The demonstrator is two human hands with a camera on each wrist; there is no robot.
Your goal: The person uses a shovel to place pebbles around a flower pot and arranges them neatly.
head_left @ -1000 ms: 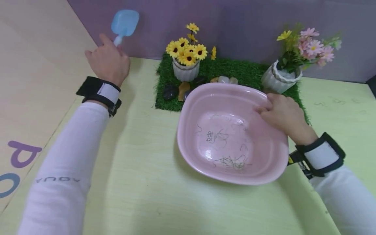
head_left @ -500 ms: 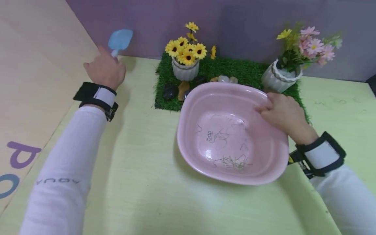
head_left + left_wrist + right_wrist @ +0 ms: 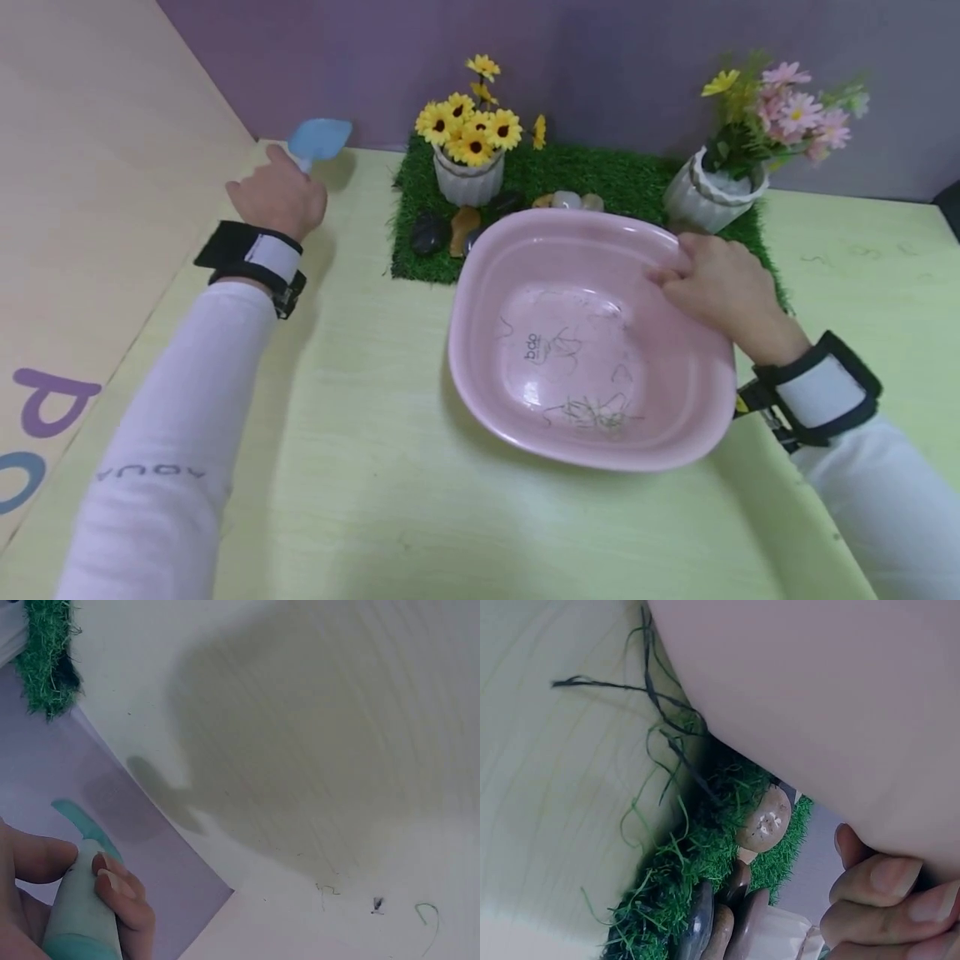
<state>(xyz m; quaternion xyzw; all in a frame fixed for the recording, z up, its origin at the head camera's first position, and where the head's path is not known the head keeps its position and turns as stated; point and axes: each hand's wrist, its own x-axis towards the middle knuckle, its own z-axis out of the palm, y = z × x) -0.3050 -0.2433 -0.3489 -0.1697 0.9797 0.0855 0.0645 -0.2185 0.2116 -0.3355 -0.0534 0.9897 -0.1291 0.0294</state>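
At the far left of the head view, my left hand point(image 3: 277, 196) grips a small shovel with a light-blue blade point(image 3: 321, 137). The left wrist view shows its pale, tapered handle point(image 3: 81, 911) between thumb and fingers; the blade hangs above the surface, its shadow below. My right hand point(image 3: 727, 287) holds a pink basin point(image 3: 459, 350) by its right rim, thumb inside, and in the right wrist view the fingers point(image 3: 881, 919) curl under the outside. The basin is tilted toward me. Thin green grass-like strands point(image 3: 596, 412) lie on its floor.
Behind the basin is an artificial grass mat point(image 3: 600, 171) with several stones point(image 3: 430, 233). A white pot of yellow flowers point(image 3: 468, 179) stands at its left, a pot of pink flowers point(image 3: 705, 200) leans at its right. A purple wall point(image 3: 615, 75) closes the back.
My left hand has come down and slightly nearer with the shovel, whose blade has dropped from high against the wall and now looks flatter. The right hand and basin have stayed nearly still.
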